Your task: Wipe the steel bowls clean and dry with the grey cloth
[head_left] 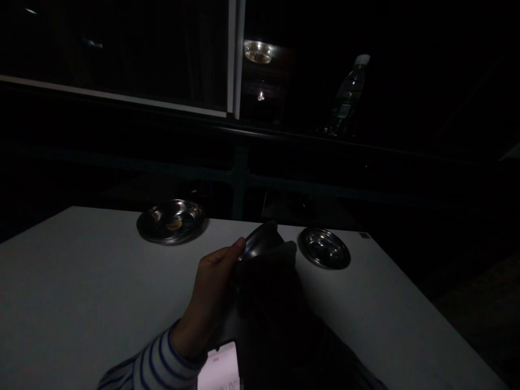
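Note:
My left hand is closed on the rim of a shiny metal dish, held tilted above the white table. Its thumb lies along the near edge. Against the dish's right side is a dark, soft-looking shape, perhaps cloth. My right hand is in deep shadow there. Its fingers are hidden, so I cannot tell whether it grips the dish or the dark shape. Below my left wrist glows the lit screen of a phone, partly cut off by the frame.
On the white table, a wide metal plate with a coloured sticker stands back left. A smaller metal dish is at back right. Beyond the table's far edge, a plastic bottle stands near a window frame. Surroundings are very dark.

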Tool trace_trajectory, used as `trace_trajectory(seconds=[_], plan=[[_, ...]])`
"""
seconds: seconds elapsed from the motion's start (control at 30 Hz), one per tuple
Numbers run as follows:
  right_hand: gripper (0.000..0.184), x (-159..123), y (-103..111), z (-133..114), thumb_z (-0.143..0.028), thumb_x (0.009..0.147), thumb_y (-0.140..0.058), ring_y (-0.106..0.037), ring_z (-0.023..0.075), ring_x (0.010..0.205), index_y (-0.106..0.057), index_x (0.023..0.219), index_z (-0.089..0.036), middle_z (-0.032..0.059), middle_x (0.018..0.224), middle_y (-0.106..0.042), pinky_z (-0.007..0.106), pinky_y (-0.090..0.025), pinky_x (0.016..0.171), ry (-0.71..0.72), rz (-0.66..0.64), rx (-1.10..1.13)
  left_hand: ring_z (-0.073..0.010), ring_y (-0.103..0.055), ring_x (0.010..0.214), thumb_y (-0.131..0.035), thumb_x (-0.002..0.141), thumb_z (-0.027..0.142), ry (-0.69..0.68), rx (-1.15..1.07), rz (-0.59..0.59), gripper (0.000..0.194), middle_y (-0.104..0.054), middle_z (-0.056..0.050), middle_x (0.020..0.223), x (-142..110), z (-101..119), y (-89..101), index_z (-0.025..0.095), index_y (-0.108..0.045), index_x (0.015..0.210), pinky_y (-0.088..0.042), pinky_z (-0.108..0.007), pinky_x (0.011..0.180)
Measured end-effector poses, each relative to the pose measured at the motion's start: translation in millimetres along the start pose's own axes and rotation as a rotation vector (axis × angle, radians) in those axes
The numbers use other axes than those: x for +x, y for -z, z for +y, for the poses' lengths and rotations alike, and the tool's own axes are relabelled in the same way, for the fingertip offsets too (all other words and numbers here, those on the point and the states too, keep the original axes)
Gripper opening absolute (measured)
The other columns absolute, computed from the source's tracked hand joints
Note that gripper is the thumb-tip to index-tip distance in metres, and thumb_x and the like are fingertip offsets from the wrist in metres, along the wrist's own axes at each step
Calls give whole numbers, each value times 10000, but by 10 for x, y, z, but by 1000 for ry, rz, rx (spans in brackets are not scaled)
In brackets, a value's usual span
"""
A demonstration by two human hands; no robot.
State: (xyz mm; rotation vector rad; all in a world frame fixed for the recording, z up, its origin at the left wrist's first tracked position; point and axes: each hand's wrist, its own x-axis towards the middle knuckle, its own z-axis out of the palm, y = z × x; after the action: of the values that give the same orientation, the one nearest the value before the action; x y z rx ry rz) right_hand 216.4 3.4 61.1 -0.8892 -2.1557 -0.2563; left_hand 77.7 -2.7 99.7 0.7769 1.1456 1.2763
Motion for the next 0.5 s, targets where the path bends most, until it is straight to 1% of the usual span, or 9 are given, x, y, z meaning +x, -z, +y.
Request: trace_trajectory(seconds=[0.03, 0.1, 0.2, 0.27, 0.33, 0.43, 0.5], plan=[[176, -3, 17, -2, -309, 859, -463, -561, 206, 918, -592, 975, -279, 32, 948, -623, 388, -469, 786, 3, 14, 4, -99, -509, 444, -670, 644, 456, -1, 3, -1, 339, -549, 23, 472, 0, 0, -4, 138, -596, 550, -360, -198, 443], [212, 18, 117, 35, -321, 870, -435, -549, 211, 936, -567, 1018, -248, 51, 981, -611, 398, -464, 793, -6, 64, 13, -87, -487, 419, -673, 641, 452, -11, 6, 8, 347, -548, 23, 464, -10, 10, -16, 135, -586, 530, -347, -192, 424], [195, 90, 316, 137, -263, 890, -392, -545, 194, 893, -541, 1004, -207, 62, 960, -606, 375, -461, 763, -137, 141, 35, -102, -502, 421, -658, 652, 462, -13, 15, -2, 348, -565, 12, 471, -46, 38, -37, 134, -600, 550, -369, -205, 426], [174, 123, 375, 177, -237, 892, -390, -545, 183, 859, -543, 967, -204, 53, 935, -608, 360, -456, 745, -199, 156, 45, -117, -514, 425, -645, 660, 473, -14, 20, -13, 351, -570, 6, 475, -63, 54, -43, 135, -608, 571, -379, -217, 423], [186, 121, 327, 167, -253, 886, -399, -545, 199, 871, -552, 973, -194, 66, 944, -609, 381, -448, 758, -171, 125, 24, -122, -521, 430, -644, 660, 476, -16, 21, -13, 350, -577, 1, 483, -62, 57, -39, 136, -612, 584, -377, -219, 419], [173, 63, 127, 83, -281, 858, -445, -557, 220, 806, -593, 911, -208, 65, 831, -619, 408, -445, 735, -78, 18, -16, -107, -510, 426, -665, 640, 472, -3, 36, 11, 357, -570, 4, 473, -29, 38, -20, 134, -595, 549, -361, -204, 419], [138, 23, 25, 29, -293, 835, -488, -560, 221, 779, -610, 871, -241, 49, 771, -612, 404, -446, 721, -48, -33, -13, -96, -500, 427, -675, 629, 471, 5, 46, 17, 364, -567, 5, 470, -5, 21, -8, 130, -590, 532, -352, -197, 421]])
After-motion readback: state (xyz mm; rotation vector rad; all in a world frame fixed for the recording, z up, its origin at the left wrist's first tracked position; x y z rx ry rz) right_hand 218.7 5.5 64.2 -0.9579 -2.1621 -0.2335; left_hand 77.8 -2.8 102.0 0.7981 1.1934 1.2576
